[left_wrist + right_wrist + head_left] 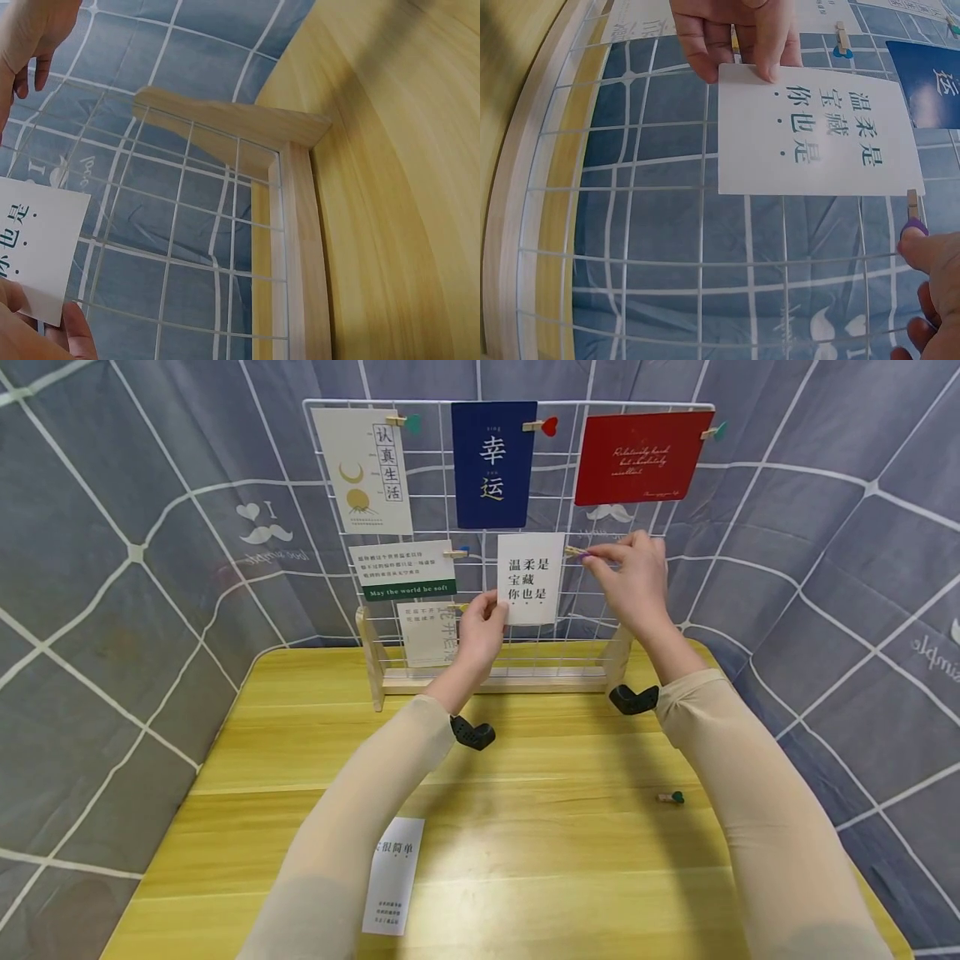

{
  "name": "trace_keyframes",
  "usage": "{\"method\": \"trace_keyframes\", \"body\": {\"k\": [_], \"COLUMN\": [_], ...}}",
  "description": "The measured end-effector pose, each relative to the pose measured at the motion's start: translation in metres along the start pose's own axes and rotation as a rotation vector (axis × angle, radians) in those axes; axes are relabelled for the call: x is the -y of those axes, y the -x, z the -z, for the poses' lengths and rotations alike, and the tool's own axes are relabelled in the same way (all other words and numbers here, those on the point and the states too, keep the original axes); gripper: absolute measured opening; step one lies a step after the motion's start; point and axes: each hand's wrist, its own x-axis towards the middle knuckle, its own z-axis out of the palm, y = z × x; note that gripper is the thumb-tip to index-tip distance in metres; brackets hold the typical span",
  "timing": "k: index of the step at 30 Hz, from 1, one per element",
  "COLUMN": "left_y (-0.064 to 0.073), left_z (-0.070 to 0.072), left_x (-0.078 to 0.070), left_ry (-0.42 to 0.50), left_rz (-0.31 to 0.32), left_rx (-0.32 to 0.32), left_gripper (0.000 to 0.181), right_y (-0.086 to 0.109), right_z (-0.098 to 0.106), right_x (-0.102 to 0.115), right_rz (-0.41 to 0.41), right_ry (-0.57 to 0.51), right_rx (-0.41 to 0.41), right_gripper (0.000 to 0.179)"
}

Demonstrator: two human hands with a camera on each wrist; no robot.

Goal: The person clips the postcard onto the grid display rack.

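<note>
A white card (531, 610) with dark Chinese characters is held upright against the white wire grid (585, 639). My left hand (482, 631) pinches its lower left corner, with the thumb in front and fingers behind, as the right wrist view shows. At the card's upper right edge, my right hand (636, 581) pinches a small wooden clothespin (912, 204) by its purple end. The clothespin's tip overlaps the card's corner in the right wrist view.
Other cards hang clipped on the grid: a blue card (491, 510), a red card (637, 456) and several pale ones. The grid stands on a wooden base (525, 681). A white card (390, 881) and a green-heart clothespin (667, 797) lie on the table.
</note>
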Motion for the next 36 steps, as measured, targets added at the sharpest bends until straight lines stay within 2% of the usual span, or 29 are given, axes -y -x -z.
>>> {"method": "trace_keyframes", "body": {"k": [10, 24, 36], "left_y": [-0.002, -0.004, -0.008], "left_z": [0.000, 0.000, -0.001], "left_x": [0.004, 0.005, 0.004], "left_ry": [-0.025, 0.002, 0.003], "left_rz": [0.005, 0.007, 0.021], "left_rx": [-0.044, -0.056, -0.079], "left_gripper": [0.031, 0.031, 0.030], "right_y": [-0.005, -0.006, -0.006], "right_z": [-0.004, -0.014, -0.019], "right_x": [0.006, 0.011, 0.014], "right_rz": [-0.007, -0.023, -0.036], "right_ry": [0.016, 0.057, 0.042], "right_rx": [-0.052, -0.092, -0.142], "right_gripper": [0.033, 0.033, 0.032]}}
